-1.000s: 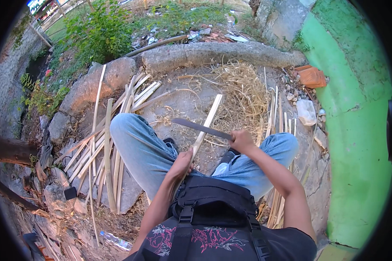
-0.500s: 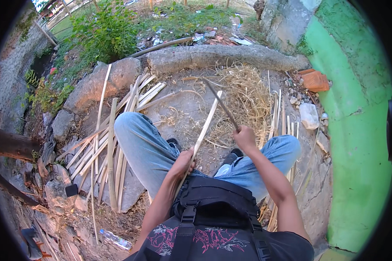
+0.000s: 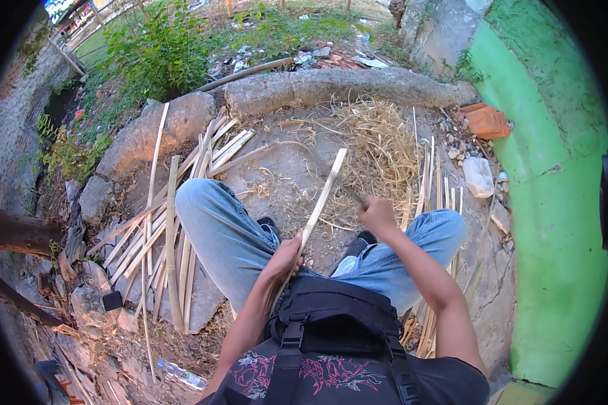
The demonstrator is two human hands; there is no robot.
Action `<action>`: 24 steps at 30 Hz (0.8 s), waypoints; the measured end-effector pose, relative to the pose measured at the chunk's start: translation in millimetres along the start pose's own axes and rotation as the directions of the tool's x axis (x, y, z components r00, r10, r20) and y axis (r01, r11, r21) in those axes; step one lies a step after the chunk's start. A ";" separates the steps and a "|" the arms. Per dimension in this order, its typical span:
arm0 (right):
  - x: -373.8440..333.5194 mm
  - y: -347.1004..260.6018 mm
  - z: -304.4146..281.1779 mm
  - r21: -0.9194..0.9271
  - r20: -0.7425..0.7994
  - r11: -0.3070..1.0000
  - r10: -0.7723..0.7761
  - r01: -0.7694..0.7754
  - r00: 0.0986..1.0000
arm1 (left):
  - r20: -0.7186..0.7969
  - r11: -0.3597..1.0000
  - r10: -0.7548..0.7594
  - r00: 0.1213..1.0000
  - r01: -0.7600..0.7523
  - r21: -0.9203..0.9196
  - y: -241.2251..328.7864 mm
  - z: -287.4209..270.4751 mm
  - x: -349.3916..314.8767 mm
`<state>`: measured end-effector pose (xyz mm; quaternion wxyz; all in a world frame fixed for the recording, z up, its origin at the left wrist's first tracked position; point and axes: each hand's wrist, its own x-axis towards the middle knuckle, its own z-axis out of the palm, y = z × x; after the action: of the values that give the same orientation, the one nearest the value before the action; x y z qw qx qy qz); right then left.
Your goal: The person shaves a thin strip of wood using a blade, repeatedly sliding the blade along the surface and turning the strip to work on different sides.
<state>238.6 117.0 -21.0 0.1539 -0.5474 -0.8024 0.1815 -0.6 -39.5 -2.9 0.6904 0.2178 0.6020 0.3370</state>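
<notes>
My left hand (image 3: pixel 287 258) is closed around the lower part of a pale bamboo strip (image 3: pixel 323 196). The strip slants up and away between my bent knees, its squared far end raised over the paving. In my right hand (image 3: pixel 378 217), closed as well, is the grip of a long dark knife (image 3: pixel 354 195). Motion smears the blade, so I cannot tell whether it touches the strip. Beyond both hands lies a heap of thin curled bamboo shavings (image 3: pixel 385 145).
A pile of bamboo strips (image 3: pixel 174 236) lies by my left knee; more strips (image 3: pixel 428 177) lie past my right knee. A low stone kerb (image 3: pixel 344 84) crosses ahead. At the right stand a green wall (image 3: pixel 554 223) and a broken orange tile (image 3: pixel 486 122). A plastic bottle (image 3: pixel 182 374) rests lower left.
The knife blade has swung from a clear, raised slant beyond the strip into a blur nearer it. My right hand has shifted slightly left; my left hand keeps its hold.
</notes>
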 end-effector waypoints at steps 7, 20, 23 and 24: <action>4.6 -4.3 -14.2 -0.056 0.030 0.998 -0.034 0.036 0.999 | 0.034 0.999 0.003 0.999 -0.004 0.036 -2.6 -2.0 2.0; 35.8 59.4 -7.9 0.172 -0.118 0.908 0.403 -0.381 0.907 | -0.002 0.988 0.119 0.993 -0.118 0.096 -1.1 6.4 -7.0; 21.8 45.5 -16.2 0.295 -0.123 0.874 0.435 -0.385 0.892 | 0.022 0.994 0.105 0.994 -0.105 -0.007 6.6 8.0 -14.1; 12.9 32.9 -26.9 0.313 -0.119 0.876 0.419 -0.366 0.900 | 0.056 0.993 0.104 0.993 -0.100 -0.064 9.0 10.0 -20.5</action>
<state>273.1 143.4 -11.6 0.2633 -0.6857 -0.6222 0.2707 6.4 -47.3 19.3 0.6963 0.2370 0.5586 0.3835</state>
